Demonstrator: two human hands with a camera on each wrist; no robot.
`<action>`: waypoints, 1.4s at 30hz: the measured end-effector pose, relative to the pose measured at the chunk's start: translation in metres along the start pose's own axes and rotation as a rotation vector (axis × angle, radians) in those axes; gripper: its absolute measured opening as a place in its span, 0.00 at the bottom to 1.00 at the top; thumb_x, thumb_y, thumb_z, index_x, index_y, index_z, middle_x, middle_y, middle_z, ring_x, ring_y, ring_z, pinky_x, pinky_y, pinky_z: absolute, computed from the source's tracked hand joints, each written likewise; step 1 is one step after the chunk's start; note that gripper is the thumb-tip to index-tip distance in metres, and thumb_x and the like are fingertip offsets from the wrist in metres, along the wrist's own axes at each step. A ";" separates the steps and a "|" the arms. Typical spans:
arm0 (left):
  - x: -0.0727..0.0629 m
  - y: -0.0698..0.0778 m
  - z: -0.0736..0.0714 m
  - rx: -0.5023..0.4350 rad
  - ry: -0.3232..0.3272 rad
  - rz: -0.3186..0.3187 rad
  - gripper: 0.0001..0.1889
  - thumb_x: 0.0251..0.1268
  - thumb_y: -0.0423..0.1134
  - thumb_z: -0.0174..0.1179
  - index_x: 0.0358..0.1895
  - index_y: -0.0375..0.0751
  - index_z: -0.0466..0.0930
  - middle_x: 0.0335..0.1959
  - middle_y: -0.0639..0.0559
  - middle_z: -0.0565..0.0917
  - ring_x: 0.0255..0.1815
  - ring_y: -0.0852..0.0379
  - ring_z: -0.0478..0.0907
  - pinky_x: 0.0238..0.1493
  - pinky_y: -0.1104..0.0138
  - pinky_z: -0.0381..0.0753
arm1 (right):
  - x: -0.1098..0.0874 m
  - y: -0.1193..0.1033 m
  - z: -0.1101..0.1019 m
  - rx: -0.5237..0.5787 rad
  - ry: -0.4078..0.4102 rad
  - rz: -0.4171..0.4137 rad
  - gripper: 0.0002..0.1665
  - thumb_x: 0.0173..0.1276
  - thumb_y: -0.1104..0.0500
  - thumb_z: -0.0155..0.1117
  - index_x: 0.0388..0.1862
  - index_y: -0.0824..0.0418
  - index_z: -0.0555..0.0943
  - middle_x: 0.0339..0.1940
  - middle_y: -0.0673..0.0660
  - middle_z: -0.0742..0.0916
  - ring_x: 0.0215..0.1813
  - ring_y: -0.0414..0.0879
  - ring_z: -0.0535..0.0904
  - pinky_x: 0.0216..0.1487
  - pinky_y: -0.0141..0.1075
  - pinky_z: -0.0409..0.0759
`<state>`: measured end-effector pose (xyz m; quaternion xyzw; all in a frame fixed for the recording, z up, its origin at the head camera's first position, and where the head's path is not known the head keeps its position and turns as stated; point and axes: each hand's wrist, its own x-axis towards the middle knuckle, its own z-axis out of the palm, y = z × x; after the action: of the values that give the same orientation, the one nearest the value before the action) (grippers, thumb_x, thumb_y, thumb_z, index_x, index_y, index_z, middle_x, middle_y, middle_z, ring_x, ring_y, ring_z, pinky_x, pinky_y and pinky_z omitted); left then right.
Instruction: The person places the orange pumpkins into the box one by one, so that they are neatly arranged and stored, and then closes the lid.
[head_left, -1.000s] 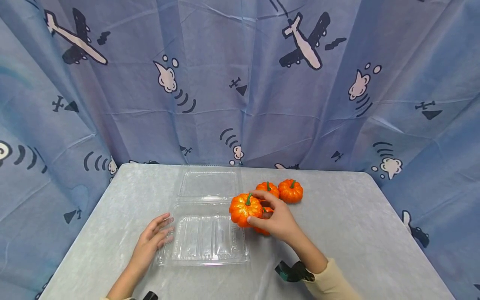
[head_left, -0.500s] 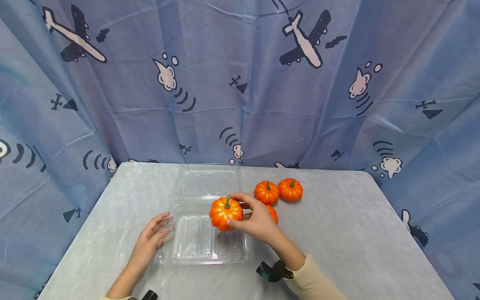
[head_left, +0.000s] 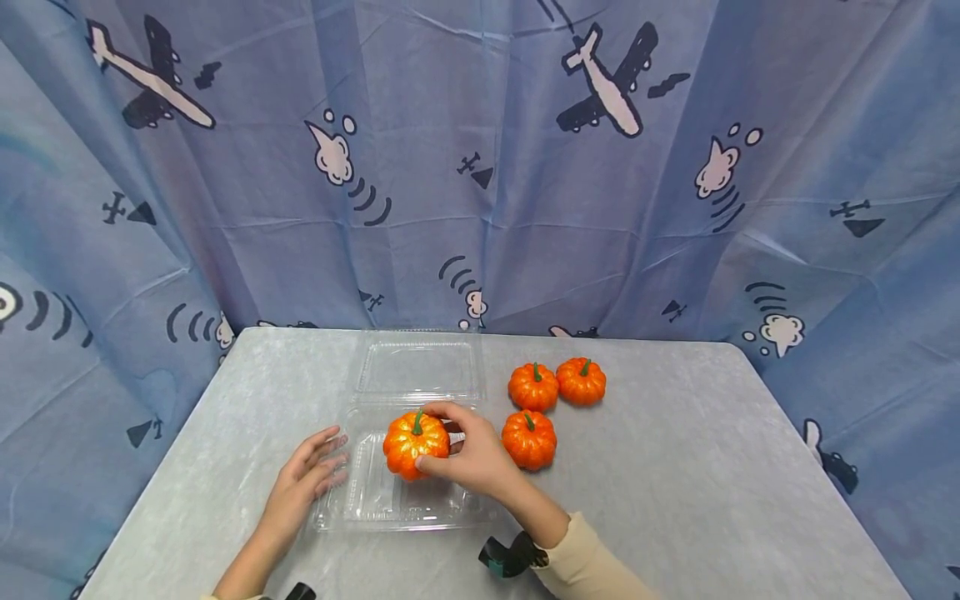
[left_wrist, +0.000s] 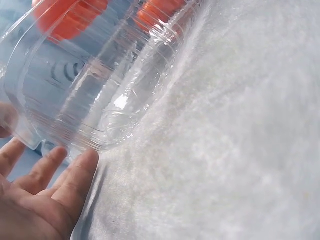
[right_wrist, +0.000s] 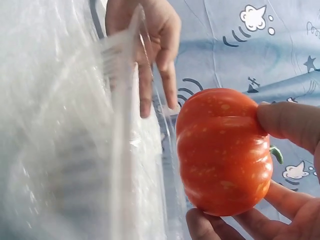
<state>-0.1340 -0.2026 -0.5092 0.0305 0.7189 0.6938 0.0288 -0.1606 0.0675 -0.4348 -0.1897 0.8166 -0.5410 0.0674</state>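
Observation:
A small orange pumpkin (head_left: 411, 450) with a green stem is held by my right hand (head_left: 476, 454), thumb on one side and fingers on the other. It hangs above the base of a clear plastic clamshell box (head_left: 367, 500), whose lid (head_left: 420, 367) lies folded back toward the curtain. In the right wrist view the pumpkin (right_wrist: 222, 152) is seen side-on near the box wall. My left hand (head_left: 300, 475) rests against the box's left edge with its fingers extended; the left wrist view shows the fingertips (left_wrist: 90, 160) touching the clear plastic.
To the right of the box sit three more pumpkins: a near one (head_left: 529, 440), one behind it (head_left: 533, 387) and one at the back right (head_left: 581, 381). A pale cloth covers the table (head_left: 675, 467). A blue patterned curtain (head_left: 480, 167) hangs behind and at the sides.
My right hand has carried the pumpkin left and slightly nearer, from the box's right edge to over its base. The near pumpkin on the table is uncovered now. The left hand stays put.

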 end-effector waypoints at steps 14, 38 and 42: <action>-0.001 -0.002 0.000 0.004 0.004 0.016 0.24 0.74 0.31 0.45 0.70 0.33 0.59 0.66 0.34 0.68 0.55 0.62 0.79 0.51 0.69 0.82 | 0.004 0.001 0.038 -0.043 -0.029 0.011 0.34 0.47 0.60 0.78 0.56 0.56 0.78 0.53 0.55 0.84 0.49 0.50 0.79 0.38 0.27 0.81; -0.002 0.002 0.002 0.035 0.017 -0.059 0.24 0.75 0.35 0.46 0.71 0.38 0.59 0.68 0.33 0.67 0.55 0.64 0.77 0.51 0.71 0.81 | 0.008 0.007 0.063 -0.230 -0.109 0.044 0.34 0.45 0.58 0.78 0.54 0.56 0.77 0.47 0.52 0.83 0.45 0.39 0.78 0.42 0.28 0.78; -0.003 0.004 0.004 0.034 0.015 -0.043 0.24 0.75 0.35 0.47 0.70 0.37 0.60 0.67 0.32 0.67 0.55 0.64 0.77 0.51 0.72 0.81 | 0.008 0.009 0.065 -0.241 -0.117 0.046 0.34 0.45 0.58 0.78 0.54 0.56 0.78 0.47 0.52 0.83 0.44 0.38 0.77 0.41 0.28 0.77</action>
<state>-0.1305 -0.1989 -0.5054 0.0104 0.7313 0.6809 0.0377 -0.1494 0.0113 -0.4686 -0.2086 0.8745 -0.4253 0.1040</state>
